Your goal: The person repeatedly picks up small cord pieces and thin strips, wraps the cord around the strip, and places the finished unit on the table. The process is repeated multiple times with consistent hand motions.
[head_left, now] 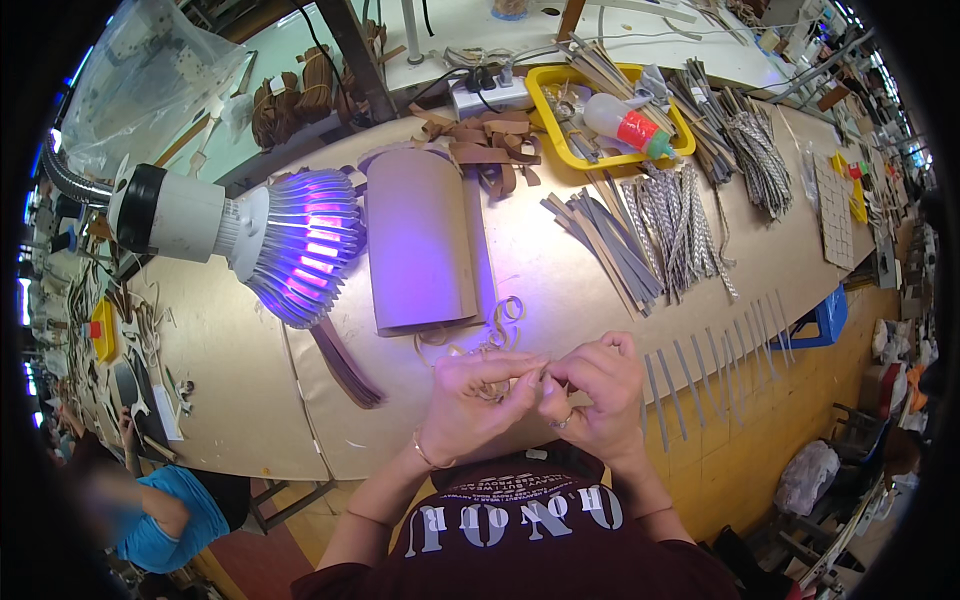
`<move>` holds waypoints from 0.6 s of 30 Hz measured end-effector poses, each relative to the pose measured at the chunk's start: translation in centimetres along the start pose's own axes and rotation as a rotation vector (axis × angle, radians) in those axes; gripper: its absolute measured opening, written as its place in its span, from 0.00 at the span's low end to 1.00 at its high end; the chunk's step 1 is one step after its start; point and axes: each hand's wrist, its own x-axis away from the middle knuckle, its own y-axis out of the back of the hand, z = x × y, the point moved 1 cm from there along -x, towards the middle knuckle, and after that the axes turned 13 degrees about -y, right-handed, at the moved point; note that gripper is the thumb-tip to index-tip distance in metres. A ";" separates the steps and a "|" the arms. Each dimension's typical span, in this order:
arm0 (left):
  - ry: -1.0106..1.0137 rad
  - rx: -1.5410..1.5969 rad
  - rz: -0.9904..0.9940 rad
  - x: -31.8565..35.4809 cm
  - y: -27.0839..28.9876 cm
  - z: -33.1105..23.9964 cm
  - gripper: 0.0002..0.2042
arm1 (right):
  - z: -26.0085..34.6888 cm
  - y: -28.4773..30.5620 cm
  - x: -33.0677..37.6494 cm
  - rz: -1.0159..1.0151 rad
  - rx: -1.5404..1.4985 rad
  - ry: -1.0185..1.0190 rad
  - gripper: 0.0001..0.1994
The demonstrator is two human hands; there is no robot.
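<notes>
Over the near edge of the table, my left hand (478, 392) and my right hand (603, 383) meet at their fingertips. Both are closed in a pinch on something small, mostly hidden by the fingers; I cannot make out what it is. Thin tan curled strips (508, 312) lie just beyond my left hand, partly behind it. A brown cardboard-like cylinder (420, 245) lies past them. To the right of my right hand, several narrow grey strips (684, 372) sit in a row along the table's edge, their ends overhanging it.
A large finned lamp (300, 245) shines purple at the left of the cylinder. Dark strips (340, 365) lie below it. Farther back are a yellow basket (545, 125) with a squeeze bottle (625, 125), braided bundles (675, 225) and a power strip (490, 97). Another person (180, 515) sits at lower left.
</notes>
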 end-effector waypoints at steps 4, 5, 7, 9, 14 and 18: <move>0.259 0.227 -0.020 0.5 0.7 0.1 0.08 | -0.2 0.3 0.0 0.065 -0.130 0.025 0.04; 0.274 0.168 -0.089 0.6 0.9 0.1 0.07 | -0.5 0.7 0.1 0.097 -0.309 -0.010 0.05; 0.284 0.094 -0.230 0.9 1.2 0.4 0.05 | -1.4 2.2 0.5 0.198 -0.638 -0.110 0.06; 0.103 -0.271 -0.276 1.3 2.5 0.4 0.05 | -2.8 3.7 0.9 0.131 -0.981 -0.181 0.08; -0.005 -0.751 -0.290 3.2 4.5 0.8 0.06 | -6.3 8.3 1.4 0.044 -1.565 -0.066 0.13; 0.159 -0.830 -0.133 4.8 3.7 1.4 0.06 | -6.8 9.3 1.8 0.049 -1.620 -0.039 0.13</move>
